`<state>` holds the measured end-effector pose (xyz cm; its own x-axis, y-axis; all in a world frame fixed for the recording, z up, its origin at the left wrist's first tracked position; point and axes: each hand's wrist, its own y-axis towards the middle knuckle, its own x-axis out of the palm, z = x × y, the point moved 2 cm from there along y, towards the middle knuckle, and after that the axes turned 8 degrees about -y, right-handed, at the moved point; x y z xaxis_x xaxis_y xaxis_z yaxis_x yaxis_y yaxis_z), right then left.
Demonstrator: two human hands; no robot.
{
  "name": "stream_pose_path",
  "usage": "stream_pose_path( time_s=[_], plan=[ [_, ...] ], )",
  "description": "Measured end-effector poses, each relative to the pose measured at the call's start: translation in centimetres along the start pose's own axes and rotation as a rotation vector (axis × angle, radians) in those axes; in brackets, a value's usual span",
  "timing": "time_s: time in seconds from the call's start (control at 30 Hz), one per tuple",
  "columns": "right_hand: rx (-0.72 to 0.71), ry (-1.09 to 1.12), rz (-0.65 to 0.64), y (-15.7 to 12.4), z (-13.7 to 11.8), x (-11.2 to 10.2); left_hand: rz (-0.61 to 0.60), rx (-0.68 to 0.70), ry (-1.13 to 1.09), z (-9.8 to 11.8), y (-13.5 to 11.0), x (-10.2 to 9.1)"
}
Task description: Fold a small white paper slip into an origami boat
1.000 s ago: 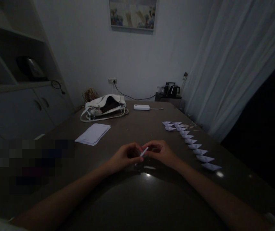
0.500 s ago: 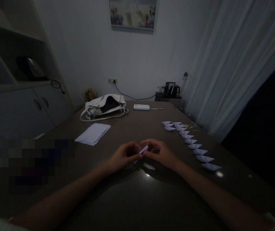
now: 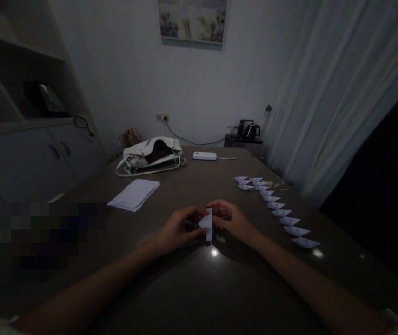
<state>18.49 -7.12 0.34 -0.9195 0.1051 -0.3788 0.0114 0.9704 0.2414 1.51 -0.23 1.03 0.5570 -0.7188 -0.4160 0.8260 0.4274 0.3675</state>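
Note:
A small white folded paper (image 3: 208, 225), with a triangular part on its left and a straight strip along its right, is held just above the dark table. My left hand (image 3: 181, 229) pinches the triangular side between thumb and fingers. On the other side, my right hand (image 3: 233, 222) has its thumb and fingertips closed at the strip's edge. To the right, several folded paper boats (image 3: 282, 212) stand in a long slanting row. A stack of white paper sheets (image 3: 135, 194) lies to the left, beyond my left hand.
A white handbag (image 3: 152, 156) rests at the table's far left. Near the far edge lies a white power bank (image 3: 205, 156) with a short cable. Small scraps (image 3: 276, 184) lie beside the far boats. A pale curtain (image 3: 319, 102) hangs along the right.
The folded paper has turned from a slanted, edge-on position to upright, showing its triangle and strip. My fingers have shifted slightly around it. The boats and the sheets have stayed in place.

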Motion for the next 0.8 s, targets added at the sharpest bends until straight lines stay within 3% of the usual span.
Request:
stream_pose_path(
  time_s=[0.2,0.8],
  plan=[
    [0.056,0.050,0.026,0.18,0.50,-0.22,0.050,0.036,0.102,-0.12,0.02,-0.45],
    [0.021,-0.015,-0.095,-0.29,-0.12,0.60,-0.051,0.132,0.134,-0.08,-0.25,-0.10]
  ],
)
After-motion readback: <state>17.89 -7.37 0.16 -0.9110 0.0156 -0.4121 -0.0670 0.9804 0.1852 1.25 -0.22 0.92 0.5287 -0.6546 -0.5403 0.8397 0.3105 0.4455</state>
